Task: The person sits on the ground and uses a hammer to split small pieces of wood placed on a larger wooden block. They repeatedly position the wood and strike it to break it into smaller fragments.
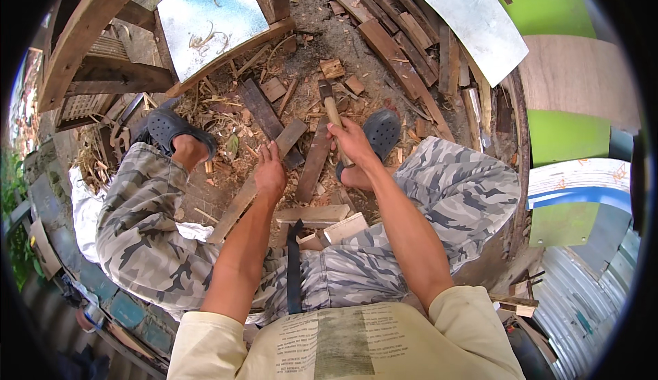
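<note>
My right hand [352, 141] is closed round the wooden handle of a hammer [333, 111], whose dark metal head points away from me. My left hand [272, 173] grips a narrow wooden board [235, 210] that slants from near my left thigh toward the middle of the ground. The board's far end crosses over a darker board [264, 113]. Just below the hammer, a reddish-brown board [315, 162] lies on the ground. Short light wood pieces [313, 213] sit close in front of my lap.
Wood chips and shavings litter the ground between my dark clogs [381, 133]. A wooden frame with a pale panel [209, 27] stands at the far left. Long planks [404, 58] are stacked at the far right, beside green and white sheets [569, 137]. Corrugated metal [572, 304] lies at the lower right.
</note>
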`<control>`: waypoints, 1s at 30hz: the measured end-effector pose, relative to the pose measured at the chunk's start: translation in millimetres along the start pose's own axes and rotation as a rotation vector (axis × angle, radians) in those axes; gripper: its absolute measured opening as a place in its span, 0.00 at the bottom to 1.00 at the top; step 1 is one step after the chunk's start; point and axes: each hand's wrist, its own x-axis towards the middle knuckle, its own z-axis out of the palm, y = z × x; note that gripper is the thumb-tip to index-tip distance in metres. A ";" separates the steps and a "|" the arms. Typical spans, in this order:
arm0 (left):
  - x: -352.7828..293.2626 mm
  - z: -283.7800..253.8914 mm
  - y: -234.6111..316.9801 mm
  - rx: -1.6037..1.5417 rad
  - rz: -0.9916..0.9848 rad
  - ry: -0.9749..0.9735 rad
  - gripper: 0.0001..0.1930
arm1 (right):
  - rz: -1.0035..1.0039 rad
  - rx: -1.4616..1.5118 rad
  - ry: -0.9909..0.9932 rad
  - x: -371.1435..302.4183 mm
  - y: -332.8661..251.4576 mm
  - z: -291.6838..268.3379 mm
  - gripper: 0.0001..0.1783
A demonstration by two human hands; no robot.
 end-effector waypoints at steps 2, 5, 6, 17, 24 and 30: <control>3.0 15.1 -7.5 0.151 0.040 0.027 0.38 | 0.179 -0.077 -0.031 1.3 -22.0 1.4 0.20; 16.2 8.9 -8.3 0.200 0.091 -0.023 0.34 | 0.283 -0.269 -0.083 11.6 -34.2 1.5 0.20; 17.0 9.5 -8.7 0.199 0.110 0.010 0.32 | 0.290 -0.347 -0.101 15.1 -35.9 1.5 0.20; 20.7 -6.5 -14.2 0.166 0.137 -0.087 0.28 | 0.187 -0.766 -0.078 35.3 -17.0 23.4 0.20; 16.6 -5.2 -18.3 0.153 0.152 -0.036 0.27 | 0.129 -0.450 0.163 23.5 -42.0 14.9 0.22; 17.2 -13.2 -10.4 0.176 0.168 -0.068 0.29 | 0.269 -0.385 0.025 26.3 -5.1 16.8 0.21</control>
